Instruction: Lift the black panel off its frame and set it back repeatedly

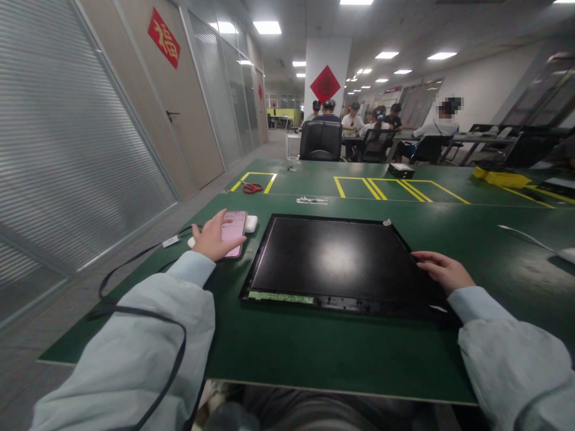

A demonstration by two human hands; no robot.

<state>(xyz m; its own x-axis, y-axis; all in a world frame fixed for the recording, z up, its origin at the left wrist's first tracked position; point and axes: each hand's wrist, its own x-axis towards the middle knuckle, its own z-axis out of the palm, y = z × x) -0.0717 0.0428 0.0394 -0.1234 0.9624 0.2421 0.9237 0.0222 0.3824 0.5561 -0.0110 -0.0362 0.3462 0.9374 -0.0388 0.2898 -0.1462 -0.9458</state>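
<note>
Flatly, the screen lies on the bench, its long axis running left to right, just left of the right hand, whose fingertips rest at its right edge; whether they grip, I cannot tell. Black and glossy, it bears a green strip near its front edge. Beyond its left side, the left hand spreads its fingers over a pink-lit phone.
</note>
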